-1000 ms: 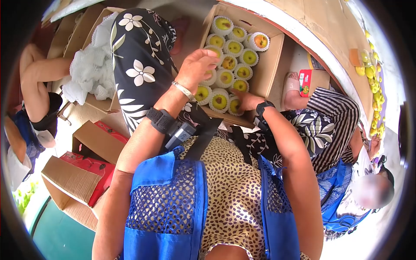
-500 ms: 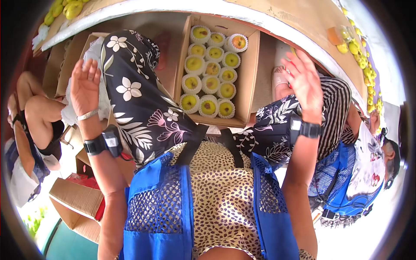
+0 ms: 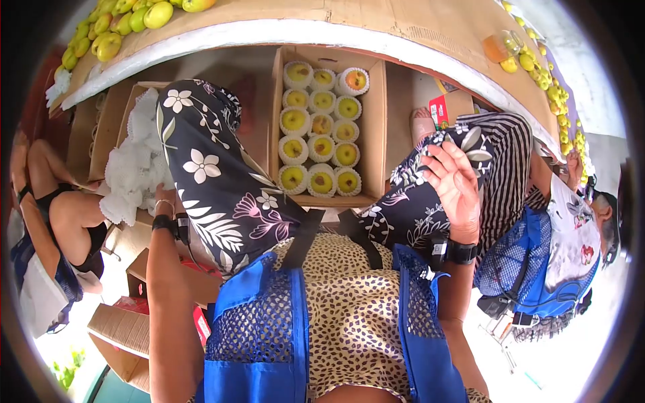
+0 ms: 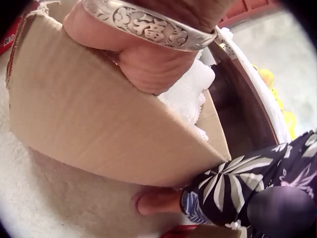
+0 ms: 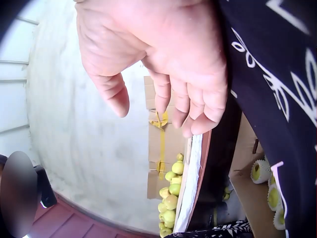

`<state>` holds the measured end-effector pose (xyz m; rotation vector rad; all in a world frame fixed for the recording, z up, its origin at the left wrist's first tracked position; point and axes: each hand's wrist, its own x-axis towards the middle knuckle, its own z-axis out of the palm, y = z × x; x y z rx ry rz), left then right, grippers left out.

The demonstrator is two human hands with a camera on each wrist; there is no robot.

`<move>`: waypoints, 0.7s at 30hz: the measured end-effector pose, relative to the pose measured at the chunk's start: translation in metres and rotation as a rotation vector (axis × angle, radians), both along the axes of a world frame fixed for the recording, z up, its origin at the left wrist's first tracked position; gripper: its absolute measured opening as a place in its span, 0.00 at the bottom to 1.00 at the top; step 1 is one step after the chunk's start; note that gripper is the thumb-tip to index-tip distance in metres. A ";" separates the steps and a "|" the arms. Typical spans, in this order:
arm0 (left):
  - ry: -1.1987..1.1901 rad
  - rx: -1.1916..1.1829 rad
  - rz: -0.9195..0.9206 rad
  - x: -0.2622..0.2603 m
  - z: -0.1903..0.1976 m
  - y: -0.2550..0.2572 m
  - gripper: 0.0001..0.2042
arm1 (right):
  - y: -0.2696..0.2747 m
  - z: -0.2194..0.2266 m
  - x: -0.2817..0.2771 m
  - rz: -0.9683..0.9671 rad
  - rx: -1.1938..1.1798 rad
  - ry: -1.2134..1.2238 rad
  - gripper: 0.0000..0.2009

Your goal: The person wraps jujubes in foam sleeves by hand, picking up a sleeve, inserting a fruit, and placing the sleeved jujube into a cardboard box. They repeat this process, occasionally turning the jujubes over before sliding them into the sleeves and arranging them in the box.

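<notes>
My left hand [image 3: 165,193] reaches over the edge of a cardboard box [image 4: 109,119] at my left knee, against a heap of white foam fruit nets [image 3: 138,154]. Its fingers are hidden behind the box wall in the left wrist view, so I cannot tell whether they hold a net. Raised over my right thigh, my right hand [image 3: 455,188] holds nothing, its fingers loosely bent and apart. Between my legs stands an open carton [image 3: 377,134] with rows of yellow-green apples [image 3: 293,149], each in a white foam net.
A cardboard-covered table [image 3: 403,23] curves across the front, bearing loose yellow-green fruit [image 3: 158,15] and an orange-tinted jar [image 3: 497,48]. People sit close on both sides. Opened red and brown cartons [image 3: 121,329] stand behind my left arm.
Both hands have left the apples in the carton. My left hand has swung out left and down to the box of foam nets; the right has lifted over the right thigh.
</notes>
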<state>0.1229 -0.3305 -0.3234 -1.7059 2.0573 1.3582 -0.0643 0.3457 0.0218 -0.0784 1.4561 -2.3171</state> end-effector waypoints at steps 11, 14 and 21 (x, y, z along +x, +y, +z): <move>-0.200 -0.686 -0.305 -0.025 0.111 0.089 0.13 | -0.020 0.016 0.011 0.042 -0.087 0.010 0.28; -0.022 -0.777 -0.251 -0.025 0.119 0.104 0.12 | -0.019 0.012 0.009 0.018 -0.120 -0.010 0.28; 0.420 -0.687 0.369 -0.013 0.124 0.082 0.12 | -0.007 -0.007 0.003 -0.031 -0.192 -0.063 0.25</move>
